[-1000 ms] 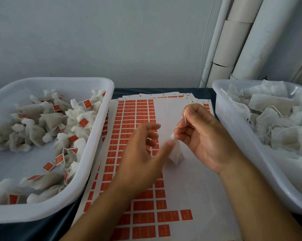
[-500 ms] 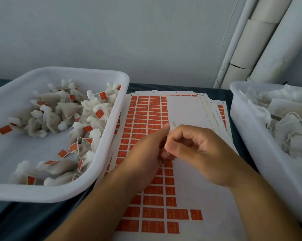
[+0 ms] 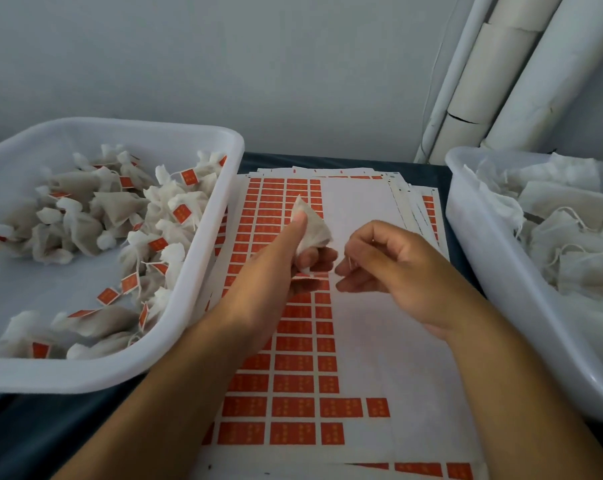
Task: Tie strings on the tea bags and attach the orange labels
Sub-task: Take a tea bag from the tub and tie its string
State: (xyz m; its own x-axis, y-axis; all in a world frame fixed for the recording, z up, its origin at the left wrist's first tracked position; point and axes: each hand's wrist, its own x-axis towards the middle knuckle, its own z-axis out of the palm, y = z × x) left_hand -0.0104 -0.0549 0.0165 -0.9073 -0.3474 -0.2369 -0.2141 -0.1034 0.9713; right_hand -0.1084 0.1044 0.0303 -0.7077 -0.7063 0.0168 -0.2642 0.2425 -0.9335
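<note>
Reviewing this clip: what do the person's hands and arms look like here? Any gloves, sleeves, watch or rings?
Both arms are bare from the frame's lower edge to the wrists, with no sleeves in view. The left hand and the right hand wear no gloves. No watch, bracelet or ring shows on either wrist or on the fingers that can be seen. Nails look short and unpainted where visible.
</note>
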